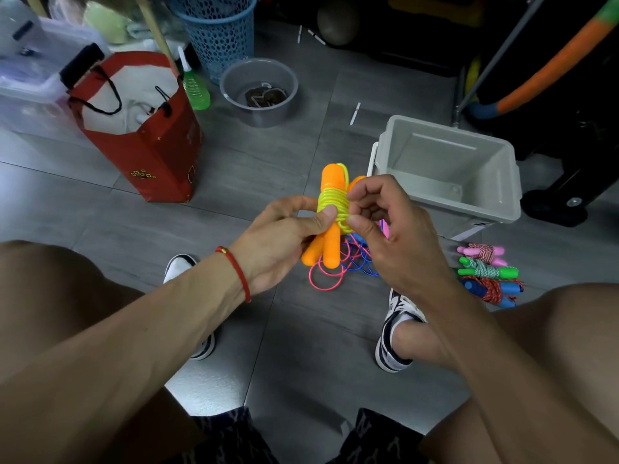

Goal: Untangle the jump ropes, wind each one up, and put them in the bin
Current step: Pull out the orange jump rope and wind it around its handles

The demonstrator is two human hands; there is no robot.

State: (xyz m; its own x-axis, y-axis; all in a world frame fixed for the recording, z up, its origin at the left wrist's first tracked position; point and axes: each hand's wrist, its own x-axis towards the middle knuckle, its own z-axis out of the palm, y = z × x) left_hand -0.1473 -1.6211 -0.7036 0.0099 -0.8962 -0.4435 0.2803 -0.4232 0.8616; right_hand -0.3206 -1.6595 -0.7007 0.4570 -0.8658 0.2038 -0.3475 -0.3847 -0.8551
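A jump rope with orange handles [330,242] has its yellow-green cord [331,202] wound tightly round both handles. My left hand [284,236] grips this bundle, thumb pressed on the coils. My right hand [385,226] pinches the cord at the right side of the coils. Below the bundle, a pink rope and a blue rope [345,262] lie tangled on the floor. Three wound ropes [489,272], pink, green and blue handled, lie on the floor at the right. The pale grey bin [502,182] stands beyond my right hand with nothing seen inside.
A red paper bag [150,155] stands at the left. A grey bowl [259,92] and a blue mesh basket [217,35] are further back. Clear storage boxes [30,78] sit at far left. My shoes [398,329] and knees frame the grey tiled floor.
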